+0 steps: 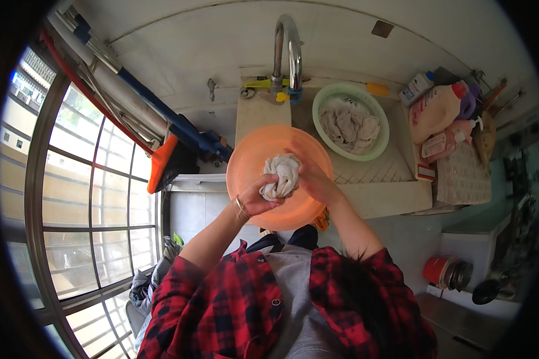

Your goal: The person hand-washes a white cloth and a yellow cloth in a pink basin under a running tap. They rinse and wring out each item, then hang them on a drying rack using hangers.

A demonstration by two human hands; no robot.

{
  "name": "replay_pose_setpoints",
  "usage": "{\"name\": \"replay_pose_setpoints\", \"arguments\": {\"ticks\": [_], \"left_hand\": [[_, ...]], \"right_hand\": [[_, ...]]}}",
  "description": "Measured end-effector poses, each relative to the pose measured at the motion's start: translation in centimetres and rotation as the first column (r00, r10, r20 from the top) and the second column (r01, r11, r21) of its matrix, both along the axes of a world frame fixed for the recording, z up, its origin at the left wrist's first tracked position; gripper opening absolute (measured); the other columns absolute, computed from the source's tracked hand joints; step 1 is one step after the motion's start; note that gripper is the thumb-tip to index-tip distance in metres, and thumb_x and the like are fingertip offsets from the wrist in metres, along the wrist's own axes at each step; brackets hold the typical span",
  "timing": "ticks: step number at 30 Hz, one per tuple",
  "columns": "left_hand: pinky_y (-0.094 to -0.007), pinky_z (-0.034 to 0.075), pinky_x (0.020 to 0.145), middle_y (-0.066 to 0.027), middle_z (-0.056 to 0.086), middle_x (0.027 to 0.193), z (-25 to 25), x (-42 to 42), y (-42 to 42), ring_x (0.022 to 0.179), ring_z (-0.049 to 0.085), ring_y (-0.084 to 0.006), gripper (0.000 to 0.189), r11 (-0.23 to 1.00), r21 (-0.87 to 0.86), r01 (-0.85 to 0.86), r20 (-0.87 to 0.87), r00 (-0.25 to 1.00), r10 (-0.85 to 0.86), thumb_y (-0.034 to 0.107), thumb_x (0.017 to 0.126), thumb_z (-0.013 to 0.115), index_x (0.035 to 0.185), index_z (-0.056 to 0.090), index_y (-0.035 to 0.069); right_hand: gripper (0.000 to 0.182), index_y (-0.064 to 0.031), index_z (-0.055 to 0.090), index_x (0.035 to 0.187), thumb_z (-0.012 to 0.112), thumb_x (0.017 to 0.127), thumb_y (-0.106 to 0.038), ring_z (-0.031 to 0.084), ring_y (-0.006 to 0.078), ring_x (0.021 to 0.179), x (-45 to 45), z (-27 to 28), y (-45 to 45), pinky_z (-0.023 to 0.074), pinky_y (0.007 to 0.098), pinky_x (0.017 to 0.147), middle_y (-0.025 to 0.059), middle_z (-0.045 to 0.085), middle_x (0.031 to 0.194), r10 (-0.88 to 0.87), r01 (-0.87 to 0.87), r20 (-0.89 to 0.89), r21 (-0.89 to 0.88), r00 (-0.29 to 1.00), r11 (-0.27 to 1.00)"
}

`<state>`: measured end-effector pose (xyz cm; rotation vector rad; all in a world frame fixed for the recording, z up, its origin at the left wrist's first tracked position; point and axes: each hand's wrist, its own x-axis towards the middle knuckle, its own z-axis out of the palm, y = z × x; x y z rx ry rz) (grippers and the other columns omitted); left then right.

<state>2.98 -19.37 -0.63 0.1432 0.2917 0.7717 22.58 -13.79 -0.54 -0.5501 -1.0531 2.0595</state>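
A wadded, twisted white cloth point(280, 177) is held over an orange plastic basin point(247, 148). My left hand point(261, 196), with a bangle at the wrist, grips the cloth from the left and below, its thumb across the front. My right hand point(313, 176) lies against the cloth's right side with its fingers stretched upward and its palm turned to it. Whether those fingers press on the cloth is hard to tell. To the right, a pale green basin point(384, 134) stands in the sink and holds wet, light-coloured cloth point(350, 125).
A chrome faucet point(289, 49) arches behind the orange basin. Detergent bottles point(435, 112) crowd the sink's right end, near a yellow sponge point(377, 88). Blue-handled poles point(150, 94) and an orange squeegee or broom head point(161, 164) lean at left, beside a barred window.
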Motion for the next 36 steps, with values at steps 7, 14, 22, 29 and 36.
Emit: {"name": "replay_pose_setpoints", "arguments": {"ticks": [7, 14, 22, 29, 36], "left_hand": [[-0.0197, 0.044, 0.063, -0.0101, 0.053, 0.112, -0.9, 1.0, -0.6, 0.081, 0.049, -0.0155, 0.062, 0.977, -0.199, -0.075, 0.040, 0.996, 0.085, 0.050, 0.088, 0.063, 0.125, 0.048, 0.003], [-0.0258, 0.046, 0.060, -0.0030, 0.060, 0.086, -3.1, 1.9, 2.8, 0.073, 0.057, -0.0120, 0.024, 0.962, 0.113, 0.247, -0.813, 0.580, -0.054, 0.010, 0.085, 0.065, 0.106, 0.054, 0.008], [-0.0249, 0.040, 0.045, -0.0056, 0.055, 0.070, 0.7, 4.9, 1.7, 0.056, 0.053, -0.0122, 0.021, 0.836, 0.546, 0.054, -0.830, 0.173, 0.530, 0.012, 0.084, 0.061, 0.101, 0.052, 0.004], [-0.0223, 0.028, 0.039, -0.0083, 0.055, 0.078, 5.8, 1.9, 1.9, 0.050, 0.041, -0.0102, 0.038, 0.991, -0.098, -0.087, -0.111, 0.991, 0.076, 0.037, 0.092, 0.053, 0.108, 0.052, 0.003], [-0.0220, 0.034, 0.045, -0.0077, 0.050, 0.088, 3.5, 5.0, -0.4, 0.058, 0.041, -0.0108, 0.051, 0.965, -0.261, -0.034, 0.572, 0.800, 0.183, 0.035, 0.093, 0.058, 0.124, 0.046, -0.003]], "right_hand": [[0.029, -0.0125, 0.052, 0.108, 0.064, 0.089, -0.031, 0.063, 0.0118, 0.079, -2.0, -1.3, 2.1, 0.0526, 0.0226, 0.056, 0.0044, 0.062, 0.091, 0.114, -0.099, 0.075, -0.180, 0.991, 0.979], [0.018, -0.0029, 0.049, 0.077, 0.062, 0.078, -0.015, 0.059, 0.0246, 0.065, -5.1, -3.3, 2.7, 0.0475, 0.0370, 0.061, 0.0118, 0.057, 0.072, -0.394, 0.125, 0.658, 0.417, 0.641, 0.900], [0.029, -0.0026, 0.055, 0.099, 0.065, 0.084, -0.026, 0.061, 0.0245, 0.080, -4.7, 0.3, 3.5, 0.0479, 0.0364, 0.071, 0.0169, 0.060, 0.086, -0.399, 0.010, 0.712, 0.483, 0.577, 0.876], [0.071, -0.0130, 0.027, 0.150, 0.057, 0.094, -0.046, 0.055, 0.0206, 0.107, -1.2, 4.0, 4.8, 0.0438, 0.0347, 0.094, 0.0093, 0.055, 0.123, -0.036, 0.035, -0.104, -0.014, 0.994, 0.999], [0.030, -0.0148, 0.044, 0.091, 0.048, 0.100, -0.043, 0.055, 0.0133, 0.077, -4.7, 1.6, 3.3, 0.0466, 0.0350, 0.086, -0.0027, 0.050, 0.078, 0.115, -0.313, -0.619, -0.220, 0.777, 0.924]]}}
